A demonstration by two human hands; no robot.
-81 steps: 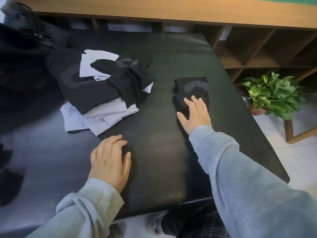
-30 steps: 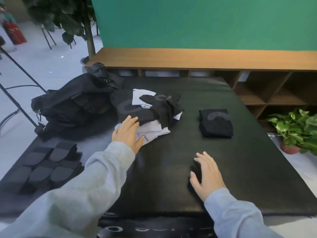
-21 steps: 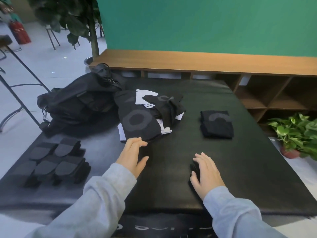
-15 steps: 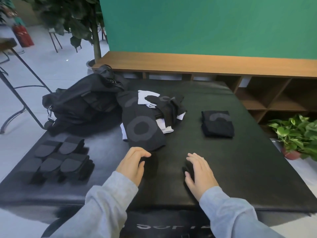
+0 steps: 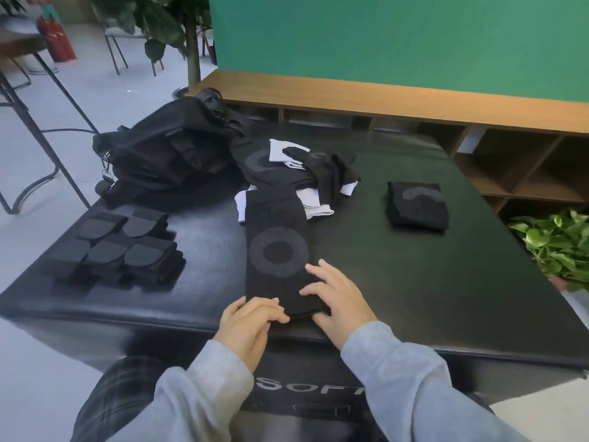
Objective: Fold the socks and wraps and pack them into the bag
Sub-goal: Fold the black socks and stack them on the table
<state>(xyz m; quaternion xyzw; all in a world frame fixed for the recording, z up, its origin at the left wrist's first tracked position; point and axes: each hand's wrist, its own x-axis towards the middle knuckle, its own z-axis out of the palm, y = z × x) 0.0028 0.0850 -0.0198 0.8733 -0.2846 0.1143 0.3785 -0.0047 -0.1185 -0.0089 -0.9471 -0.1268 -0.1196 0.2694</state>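
On the black mat (image 5: 398,282), a long wrap (image 5: 275,247) lies flat at 6 o'clock, both released hands, left (image 5: 248,323) and right (image 5: 338,298), pressing its near end, probably to smooth it for folding, with the bag (image 5: 165,154) at 10 o'clock.

One head-worn wide-angle view looks forward and down from above the near edge of the black padded table (image 5: 414,282); both hands sit close at the bottom; farther off stand the long wooden shelf unit (image 5: 382,103) and green backdrop wall (image 5: 398,43)
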